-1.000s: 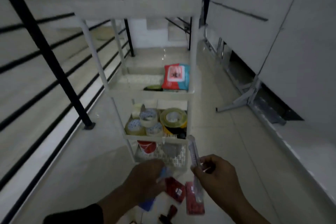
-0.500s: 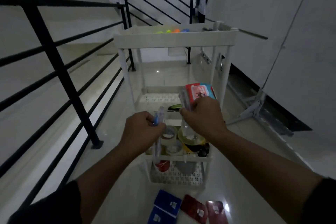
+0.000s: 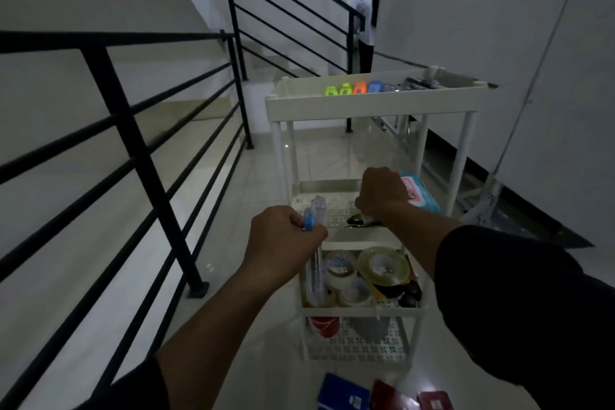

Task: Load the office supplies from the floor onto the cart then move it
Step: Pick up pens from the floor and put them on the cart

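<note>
A white tiered cart (image 3: 369, 107) stands in front of me. My left hand (image 3: 283, 238) is shut on a clear pen pack with a blue label (image 3: 312, 221), held upright at the cart's near left corner over the tape shelf. My right hand (image 3: 382, 193) is a closed fist on the second shelf beside a red and blue wipes pack (image 3: 420, 194). Only a pale tip shows under the fist. Tape rolls (image 3: 382, 266) fill the third shelf. Blue packs (image 3: 342, 393) and red packs (image 3: 389, 399) lie on the floor at the cart's foot.
A black stair railing (image 3: 133, 143) runs along the left. A person (image 3: 366, 30) stands at the far end of the landing. A folded metal stand (image 3: 482, 206) leans by the right wall. Bright clips (image 3: 352, 89) and pens sit in the top tray.
Both hands rose from the floor items to the cart, each holding a clear pack. The right hand then moved forward onto the second shelf, and my view lifted.
</note>
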The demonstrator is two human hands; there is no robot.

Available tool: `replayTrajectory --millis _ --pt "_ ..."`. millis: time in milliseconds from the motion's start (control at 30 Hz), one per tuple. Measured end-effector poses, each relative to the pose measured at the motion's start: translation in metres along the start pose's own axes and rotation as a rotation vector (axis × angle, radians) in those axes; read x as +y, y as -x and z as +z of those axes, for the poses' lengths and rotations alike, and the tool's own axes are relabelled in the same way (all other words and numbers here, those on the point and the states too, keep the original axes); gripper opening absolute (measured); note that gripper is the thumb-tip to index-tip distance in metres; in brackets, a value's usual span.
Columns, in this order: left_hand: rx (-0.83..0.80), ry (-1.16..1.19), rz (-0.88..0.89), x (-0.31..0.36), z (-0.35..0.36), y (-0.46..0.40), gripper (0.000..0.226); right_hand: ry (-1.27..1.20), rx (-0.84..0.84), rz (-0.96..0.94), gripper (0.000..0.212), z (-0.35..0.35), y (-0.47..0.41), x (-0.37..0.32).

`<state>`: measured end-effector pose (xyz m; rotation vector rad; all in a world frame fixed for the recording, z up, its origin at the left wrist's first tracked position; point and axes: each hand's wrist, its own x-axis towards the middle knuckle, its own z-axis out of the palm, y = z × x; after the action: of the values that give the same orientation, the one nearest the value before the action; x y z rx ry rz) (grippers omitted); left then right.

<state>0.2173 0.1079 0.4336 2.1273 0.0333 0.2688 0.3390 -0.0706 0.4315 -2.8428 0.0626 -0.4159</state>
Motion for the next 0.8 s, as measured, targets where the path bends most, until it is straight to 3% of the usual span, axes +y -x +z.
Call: replayTrajectory --millis 233,533,667,733,800 --pt "-0.007 -0.002 0.007 0.013 0.010 -0.012 0.030 0.108 0.011 -0.119 0.007 0.024 -0.013 0.002" --pt "-0.027 0.022 -0.061 0.027 0.027 -0.015 0.029 0.225 0.012 -0.194 0.019 0.021 -0.006 0.015" --pt "-0.042 0.046 -0.090 0.036 0.032 -0.016 0.028 0.067 0.057 -0.191 0.009 0.002 -0.002 0.016" --pt "-0.038 0.066 -0.125 0.042 0.034 -0.020 0.027 -0.114 0.059 -0.108 0.023 -0.018 -0.004 0.015" --pt "-0.022 0.087 -0.167 0.047 0.037 -0.031 0.028 -0.363 -0.012 -0.005 0.020 -0.046 -0.006 0.017"
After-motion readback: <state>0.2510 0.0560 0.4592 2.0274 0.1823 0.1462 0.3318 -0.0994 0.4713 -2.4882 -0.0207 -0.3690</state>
